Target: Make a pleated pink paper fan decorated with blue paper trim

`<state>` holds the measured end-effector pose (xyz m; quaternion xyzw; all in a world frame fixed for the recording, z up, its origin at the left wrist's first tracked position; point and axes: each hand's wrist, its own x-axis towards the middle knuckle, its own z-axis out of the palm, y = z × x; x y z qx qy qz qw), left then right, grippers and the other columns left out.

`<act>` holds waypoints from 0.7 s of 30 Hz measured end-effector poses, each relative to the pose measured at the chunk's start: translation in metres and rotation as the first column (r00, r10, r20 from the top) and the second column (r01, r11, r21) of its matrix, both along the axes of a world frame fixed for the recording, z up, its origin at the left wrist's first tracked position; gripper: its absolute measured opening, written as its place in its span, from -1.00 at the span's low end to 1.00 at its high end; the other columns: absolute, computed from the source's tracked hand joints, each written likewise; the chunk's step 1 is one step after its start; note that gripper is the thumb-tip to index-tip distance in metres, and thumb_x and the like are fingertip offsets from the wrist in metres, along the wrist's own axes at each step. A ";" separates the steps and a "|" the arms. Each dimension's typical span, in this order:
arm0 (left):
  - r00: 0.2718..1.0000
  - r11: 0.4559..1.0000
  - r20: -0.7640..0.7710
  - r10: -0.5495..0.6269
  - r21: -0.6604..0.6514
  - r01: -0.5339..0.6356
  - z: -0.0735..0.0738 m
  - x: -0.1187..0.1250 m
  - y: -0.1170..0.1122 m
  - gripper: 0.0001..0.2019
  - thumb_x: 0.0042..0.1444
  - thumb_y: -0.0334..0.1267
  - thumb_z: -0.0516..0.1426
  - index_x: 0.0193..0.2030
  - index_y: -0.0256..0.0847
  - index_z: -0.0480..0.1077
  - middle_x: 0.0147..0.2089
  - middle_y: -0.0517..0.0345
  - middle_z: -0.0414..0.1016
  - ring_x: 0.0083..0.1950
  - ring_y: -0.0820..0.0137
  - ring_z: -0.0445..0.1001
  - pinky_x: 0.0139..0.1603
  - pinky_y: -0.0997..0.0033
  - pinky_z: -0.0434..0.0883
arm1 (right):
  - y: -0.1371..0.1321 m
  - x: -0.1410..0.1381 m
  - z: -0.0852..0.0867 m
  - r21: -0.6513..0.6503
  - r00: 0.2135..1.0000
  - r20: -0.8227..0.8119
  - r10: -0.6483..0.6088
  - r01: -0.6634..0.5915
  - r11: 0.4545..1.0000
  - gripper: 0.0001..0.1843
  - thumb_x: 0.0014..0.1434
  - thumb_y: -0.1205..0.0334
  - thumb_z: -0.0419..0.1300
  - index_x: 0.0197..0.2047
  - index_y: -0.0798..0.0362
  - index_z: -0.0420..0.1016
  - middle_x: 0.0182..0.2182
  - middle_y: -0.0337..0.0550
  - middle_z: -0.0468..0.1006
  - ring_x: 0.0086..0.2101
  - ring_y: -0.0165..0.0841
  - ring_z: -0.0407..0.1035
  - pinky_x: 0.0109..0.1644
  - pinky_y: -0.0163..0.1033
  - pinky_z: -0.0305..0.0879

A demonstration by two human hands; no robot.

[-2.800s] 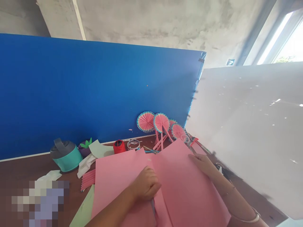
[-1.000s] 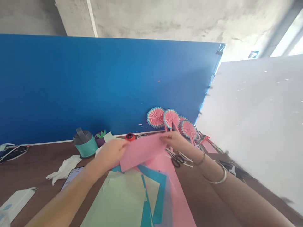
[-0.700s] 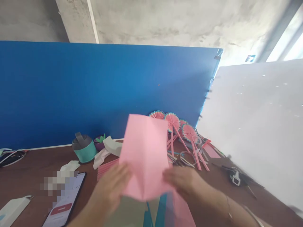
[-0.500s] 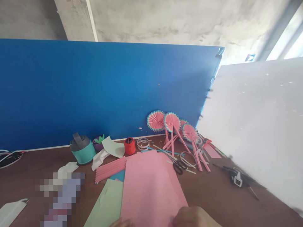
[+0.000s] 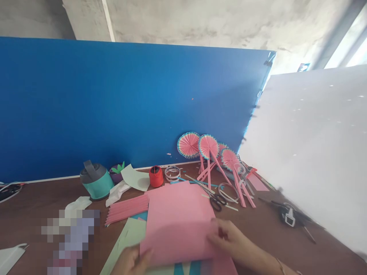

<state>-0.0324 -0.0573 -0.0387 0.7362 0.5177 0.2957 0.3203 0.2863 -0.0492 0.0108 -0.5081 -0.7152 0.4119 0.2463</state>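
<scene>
In the lower middle of the head view, a pink sheet of paper (image 5: 176,240) has its near edge raised off the table. My left hand (image 5: 132,260) pinches its near left corner, thumb on top. Along the right edge my right hand (image 5: 228,237) grips the same sheet, fingers curled and a little blurred. More pink paper (image 5: 223,265) lies underneath, with blue strips showing below the raised edge. Pale green paper (image 5: 123,238) is left of the sheet, and a pleated pink paper strip (image 5: 127,208) sits just beyond it.
Round pink paper fans (image 5: 208,147) lean against the blue panel (image 5: 129,107). Black-handled scissors (image 5: 218,201) lie right of the paper. A red container (image 5: 156,176), tape rolls (image 5: 172,173) and a teal pot (image 5: 99,185) stand along the back. A white board (image 5: 315,133) rises at right.
The sheet's near edge has come up off the table, uncovering blue strips and green paper beneath. Both hands have moved further into view, gripping the sheet.
</scene>
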 end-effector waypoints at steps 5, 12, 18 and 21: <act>0.977 0.953 -0.101 0.190 -0.221 -0.209 0.029 0.017 0.039 -0.51 0.10 0.11 -0.03 -0.40 -0.31 0.47 -0.42 0.10 0.54 -0.33 0.21 0.49 -0.40 0.42 0.39 | 0.067 -0.019 -0.008 0.031 0.974 0.047 -0.221 0.220 0.975 -0.62 0.06 0.12 0.07 -0.60 0.01 -0.06 -0.65 -0.41 -0.02 -0.58 -0.51 -0.06 -0.51 -0.37 -0.14; 0.726 0.855 -0.547 0.416 0.508 -0.108 0.035 0.018 0.056 -0.64 0.17 -0.21 -0.06 -0.01 -0.28 0.42 -0.25 -0.03 0.57 -0.23 0.20 0.51 -0.24 0.29 0.39 | 0.094 -0.032 -0.024 0.197 0.883 0.373 -0.284 0.224 0.955 -0.70 0.02 0.39 0.04 -0.63 0.03 -0.01 -0.68 -0.37 0.08 -0.57 -0.47 0.01 -0.47 -0.31 -0.22; 0.745 0.418 -0.628 0.227 0.753 0.507 0.010 0.051 0.062 -0.60 0.22 -0.07 -0.02 0.15 -0.10 0.32 0.08 0.11 0.49 0.06 0.25 0.45 0.01 0.37 0.34 | 0.104 -0.032 -0.023 0.150 0.880 0.414 -0.234 0.187 0.971 -0.70 0.05 0.37 0.05 -0.61 0.03 -0.01 -0.68 -0.37 0.11 -0.58 -0.48 0.02 -0.47 -0.30 -0.23; 0.732 0.353 -0.614 0.295 0.782 0.513 -0.022 0.058 0.067 -0.63 0.23 -0.16 0.02 0.17 -0.01 0.30 0.01 0.20 0.54 -0.03 0.35 0.51 0.09 0.42 0.29 | 0.108 -0.032 -0.026 0.124 0.876 0.419 -0.238 0.204 0.971 -0.69 0.06 0.36 0.04 -0.60 0.03 -0.04 -0.70 -0.39 0.06 -0.60 -0.48 -0.01 -0.49 -0.31 -0.23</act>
